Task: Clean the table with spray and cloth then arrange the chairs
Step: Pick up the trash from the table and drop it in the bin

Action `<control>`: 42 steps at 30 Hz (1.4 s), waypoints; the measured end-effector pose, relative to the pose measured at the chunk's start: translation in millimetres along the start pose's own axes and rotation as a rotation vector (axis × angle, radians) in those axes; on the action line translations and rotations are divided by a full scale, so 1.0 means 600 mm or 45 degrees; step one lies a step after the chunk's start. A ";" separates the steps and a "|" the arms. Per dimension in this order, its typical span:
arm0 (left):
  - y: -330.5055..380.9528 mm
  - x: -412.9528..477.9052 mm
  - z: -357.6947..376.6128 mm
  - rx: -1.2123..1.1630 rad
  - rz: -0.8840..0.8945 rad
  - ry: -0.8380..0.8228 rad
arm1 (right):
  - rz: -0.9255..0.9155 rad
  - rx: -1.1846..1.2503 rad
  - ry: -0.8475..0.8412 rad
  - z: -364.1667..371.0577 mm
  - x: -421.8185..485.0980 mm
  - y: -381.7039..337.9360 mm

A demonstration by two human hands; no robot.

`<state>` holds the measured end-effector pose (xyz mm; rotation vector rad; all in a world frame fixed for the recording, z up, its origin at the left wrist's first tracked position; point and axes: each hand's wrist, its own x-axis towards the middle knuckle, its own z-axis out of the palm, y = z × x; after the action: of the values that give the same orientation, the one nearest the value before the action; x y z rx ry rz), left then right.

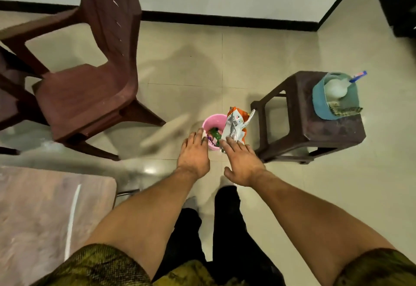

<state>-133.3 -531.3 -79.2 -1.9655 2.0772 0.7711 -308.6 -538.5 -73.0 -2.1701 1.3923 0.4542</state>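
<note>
Maroon plastic chair (90, 87), upper left. Pinkish wood-grain desk (45, 218), lower left. Dark stool (326, 128), right, bearing blue tub (320, 103): whitish spray bottle (336, 88) inside, patterned cloth (345, 110) over rim. Left hand (194, 155), right hand (242, 162): outstretched, fingers straight, loosely spread, at pink bin (212, 119); right touching snack wrapper (236, 123).

We look down on a pale tiled floor (281, 44) with a small pink bin (211, 121) standing on it. Left of the bin and a little beyond it, a dark brown plastic chair (85, 96) stands on the tiles. Just right of the bin a dark stool (315, 126) stands on the floor, and a blue tub (319, 103) sits on its top. Nearer us and left of the bin we see a corner of the table (45, 213), its top marked by a pale streak.
</note>
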 end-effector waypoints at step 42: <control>-0.002 0.547 0.355 -0.312 -0.209 -0.224 | -0.159 0.187 -0.504 0.384 0.656 0.334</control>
<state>-214.6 -716.6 -413.9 -2.0705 1.7683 1.1627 -327.7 -760.8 -518.2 -1.9065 1.0344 0.6697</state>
